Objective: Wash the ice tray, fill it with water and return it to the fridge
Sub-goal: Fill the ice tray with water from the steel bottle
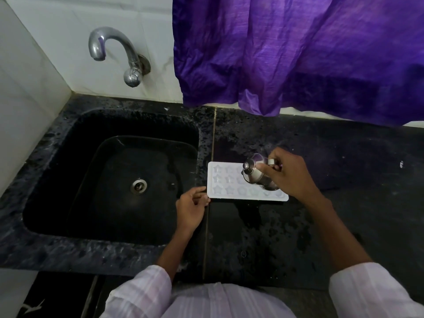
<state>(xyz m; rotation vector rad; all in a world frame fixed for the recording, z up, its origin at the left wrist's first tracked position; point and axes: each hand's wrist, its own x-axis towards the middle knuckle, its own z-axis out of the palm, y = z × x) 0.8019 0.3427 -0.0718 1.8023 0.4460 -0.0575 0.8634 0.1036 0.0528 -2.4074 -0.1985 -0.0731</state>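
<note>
Ice tray [231, 180], white with star-shaped cells, lies flat on the black counter [344, 180]. Left hand [191, 207] pinches its corner; right hand [289, 173] grips what looks like a tilted steel cup [254, 174] over it.

Ice tray [229, 182] on counter [344, 180] right of sink [68, 125], tap [114, 53] behind sink
</note>
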